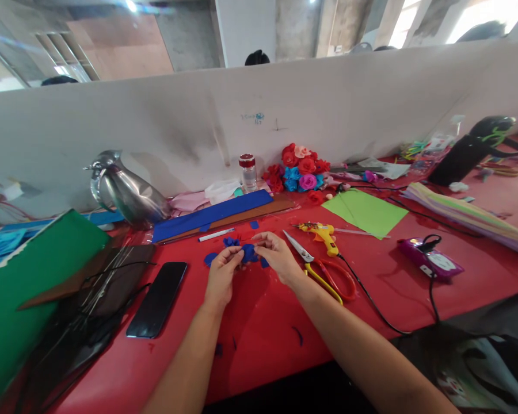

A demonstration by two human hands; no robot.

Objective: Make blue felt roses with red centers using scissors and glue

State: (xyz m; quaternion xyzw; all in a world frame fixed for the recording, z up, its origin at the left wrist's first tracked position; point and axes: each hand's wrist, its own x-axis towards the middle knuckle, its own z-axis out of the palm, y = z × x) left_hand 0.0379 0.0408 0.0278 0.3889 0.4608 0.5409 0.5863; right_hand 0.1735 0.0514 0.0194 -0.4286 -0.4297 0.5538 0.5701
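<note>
A small dark blue piece (248,253) is held between my two hands over the red table (259,322). My left hand (223,269) pinches its left side between thumb and fingers. On the other side, the closed fingertips of my right hand (277,255) meet its right edge. More blue pieces (230,241) lie just behind and beside the hands. A white pen (216,234) rests behind them, in front of a long blue strip (216,215). Scissors (304,253) with red and yellow handles lie to the right of my right hand.
A yellow glue gun (326,237) with a black cord lies right of the scissors. A phone (157,299) and green sheet (47,287) are left. Behind stand a metal jug (129,187), a jar (248,172) and paper flowers (302,167); a purple device (431,259) is right.
</note>
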